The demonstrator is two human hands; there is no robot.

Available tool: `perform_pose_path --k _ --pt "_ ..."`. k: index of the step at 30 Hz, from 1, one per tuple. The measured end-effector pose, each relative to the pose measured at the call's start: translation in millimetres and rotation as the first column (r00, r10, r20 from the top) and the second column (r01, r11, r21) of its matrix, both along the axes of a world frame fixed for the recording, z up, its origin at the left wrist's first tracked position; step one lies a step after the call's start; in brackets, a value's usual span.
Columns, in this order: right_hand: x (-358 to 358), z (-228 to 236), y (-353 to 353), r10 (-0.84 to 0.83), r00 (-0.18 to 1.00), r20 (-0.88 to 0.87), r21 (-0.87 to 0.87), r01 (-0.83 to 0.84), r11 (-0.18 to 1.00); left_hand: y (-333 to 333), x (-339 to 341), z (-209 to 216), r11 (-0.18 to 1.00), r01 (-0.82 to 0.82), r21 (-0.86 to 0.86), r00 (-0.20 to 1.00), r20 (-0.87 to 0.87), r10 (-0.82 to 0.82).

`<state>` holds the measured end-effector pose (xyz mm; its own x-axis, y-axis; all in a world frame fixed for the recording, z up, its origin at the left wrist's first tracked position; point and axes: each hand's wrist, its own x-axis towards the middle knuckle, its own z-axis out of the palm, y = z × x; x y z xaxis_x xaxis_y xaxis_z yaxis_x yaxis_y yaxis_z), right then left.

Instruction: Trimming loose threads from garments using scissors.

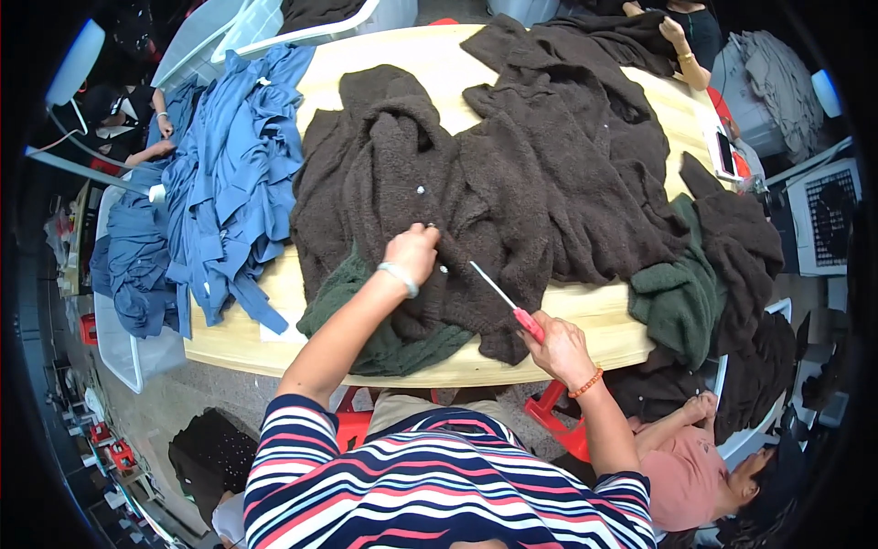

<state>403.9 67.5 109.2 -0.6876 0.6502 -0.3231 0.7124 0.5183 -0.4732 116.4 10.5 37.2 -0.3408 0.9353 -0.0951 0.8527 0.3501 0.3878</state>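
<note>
My left hand (413,251) pinches the fuzzy dark brown garment (430,174) near a small white button, fingers closed on the fabric. My right hand (558,346) grips a thin tool with a red handle and a light metal tip (505,298), which points up-left toward the left hand. The brown garment lies spread over the wooden table (594,316). A dark green fuzzy garment (375,339) lies under it at the table's near edge.
A heap of blue garments (229,183) hangs over the table's left side. More brown garments (585,119) pile at the right, with another green one (681,297). A phone (725,154) lies at the far right. Other people sit at the left, top right and lower right.
</note>
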Motion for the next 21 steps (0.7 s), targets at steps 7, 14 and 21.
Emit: perform_pose_path --k 7,14,21 --pt "-33 19 -5 0.122 0.987 0.104 -0.049 -0.118 0.992 -28 -20 -28 0.970 -0.155 0.187 0.877 0.477 0.048" --pt "-23 18 -2 0.177 0.982 0.073 -0.058 -0.173 0.983 -39 -11 -27 0.958 -0.153 0.243 0.915 0.401 0.044" --pt "-8 12 -1 0.111 0.990 0.088 0.007 -0.112 0.994 -36 40 -32 0.995 -0.023 0.093 0.982 -0.183 0.040"
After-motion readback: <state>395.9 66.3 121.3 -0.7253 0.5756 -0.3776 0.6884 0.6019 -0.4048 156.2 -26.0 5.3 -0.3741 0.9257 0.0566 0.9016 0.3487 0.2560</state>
